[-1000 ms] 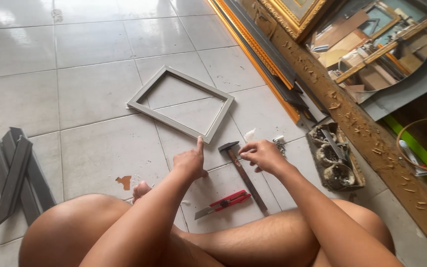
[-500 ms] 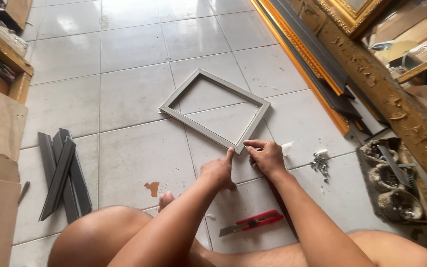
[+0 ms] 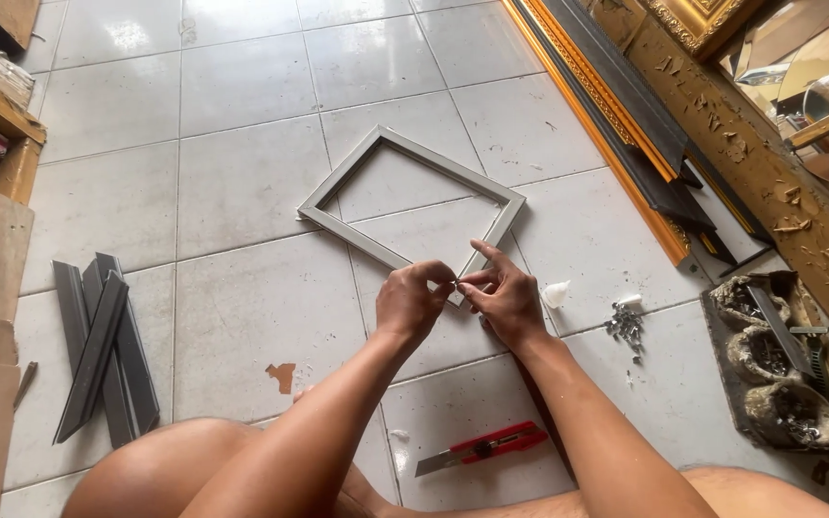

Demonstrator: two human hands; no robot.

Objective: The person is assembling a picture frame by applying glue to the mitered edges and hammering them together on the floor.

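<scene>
Pinched fingertips of both hands meet over the near corner of the grey frame (image 3: 413, 199): the left hand (image 3: 413, 302) curls its thumb and forefinger together, and the right hand (image 3: 501, 295) does the same just beside it, with its forefinger stretched out toward the frame's corner. Whatever sits between the fingertips is too small to tell, so I cannot say if either hand has hold of anything. That frame lies flat on the white tile floor (image 3: 242, 115), turned like a diamond, its near corner hidden under the hands. A red knife (image 3: 482, 448) lies on the tiles between the forearms, close to the knees. To the right of the right hand sit a small white lump (image 3: 556, 294) and a little heap of metal fasteners (image 3: 625, 323), and further right a tray (image 3: 781, 364) with 3 dishes of small hardware. Well apart on the left lies a bundle of grey strips (image 3: 103, 347). Gilt mouldings (image 3: 626, 125) lean along the upper right.
</scene>
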